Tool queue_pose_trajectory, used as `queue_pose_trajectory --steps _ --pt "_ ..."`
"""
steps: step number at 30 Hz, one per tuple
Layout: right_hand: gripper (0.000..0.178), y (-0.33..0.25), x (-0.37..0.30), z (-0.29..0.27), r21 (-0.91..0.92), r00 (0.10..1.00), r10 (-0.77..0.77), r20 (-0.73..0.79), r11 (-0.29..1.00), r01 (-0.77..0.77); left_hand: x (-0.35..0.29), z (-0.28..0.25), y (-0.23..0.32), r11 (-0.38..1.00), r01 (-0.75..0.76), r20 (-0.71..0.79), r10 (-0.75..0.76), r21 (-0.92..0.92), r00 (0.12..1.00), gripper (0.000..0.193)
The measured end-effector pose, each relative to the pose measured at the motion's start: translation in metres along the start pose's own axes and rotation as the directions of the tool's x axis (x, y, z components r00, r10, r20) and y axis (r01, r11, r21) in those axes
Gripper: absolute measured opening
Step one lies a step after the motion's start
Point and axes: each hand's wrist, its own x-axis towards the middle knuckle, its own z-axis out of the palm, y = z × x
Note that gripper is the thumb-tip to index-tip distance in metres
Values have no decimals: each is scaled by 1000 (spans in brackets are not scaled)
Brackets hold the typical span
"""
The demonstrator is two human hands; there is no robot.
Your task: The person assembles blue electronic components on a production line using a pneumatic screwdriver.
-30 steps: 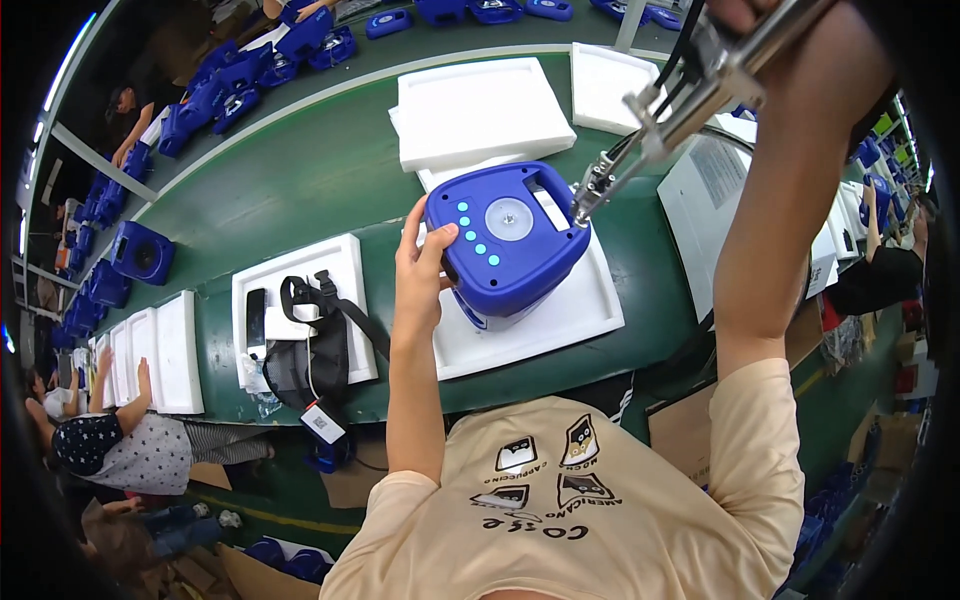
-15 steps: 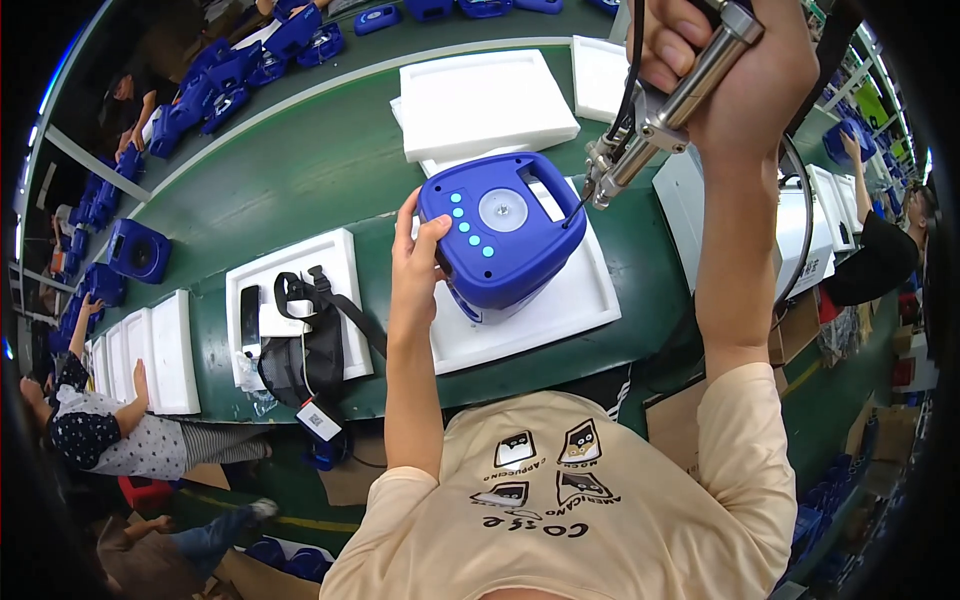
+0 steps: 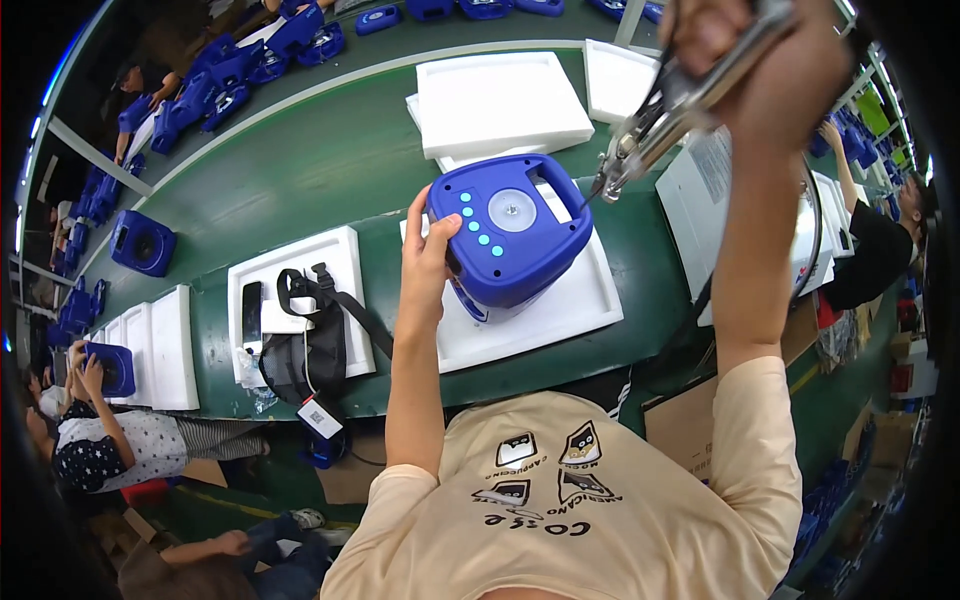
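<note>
A blue portable speaker housing (image 3: 480,262) stands tilted over a white foam tray (image 3: 580,322), its face up with a round clear disc and a row of light-blue buttons. My left hand (image 3: 428,250) grips the housing's left side, thumb on top near the buttons. Up at the right, my right hand (image 3: 790,85), smeared by motion, is wrapped round a metal power screwdriver (image 3: 640,150) with a dark cable. The thin bit points down beside the handle end of the housing; whether it touches cannot be told.
White foam sheets (image 3: 505,100) lie behind the housing. On the left, another foam tray (image 3: 350,255) carries a black strap bag (image 3: 315,350) and a phone (image 3: 252,315). A white box (image 3: 690,220) stands right. Co-workers and several blue housings surround the green bench (image 3: 290,170).
My right hand has lifted the screwdriver up and right, its bit moving away from the housing's corner. My left hand keeps its hold. At far left, a co-worker now holds a blue housing.
</note>
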Motion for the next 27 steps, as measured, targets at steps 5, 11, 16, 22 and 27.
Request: queue_pose_trajectory --steps 5,11,16,22,27 --pt "34 -21 15 41 -79 927 -374 29 924 375 4 -5 -9 1000 -11 -28 11 -24 1000 68" --pt "34 17 25 87 190 884 -381 271 921 339 1 -8 -5 994 -27 20 30 -106 999 66" --pt "34 31 15 98 542 886 35 462 780 -313 5 -4 -7 992 -5 30 9 -124 1000 71" --pt "31 52 13 107 688 805 -31 592 539 -485 6 -7 -9 998 -11 11 11 -63 1000 74" --pt "30 56 5 113 277 960 19 280 956 -100 8 -9 -11 999 -4 10 4 -35 1000 73"
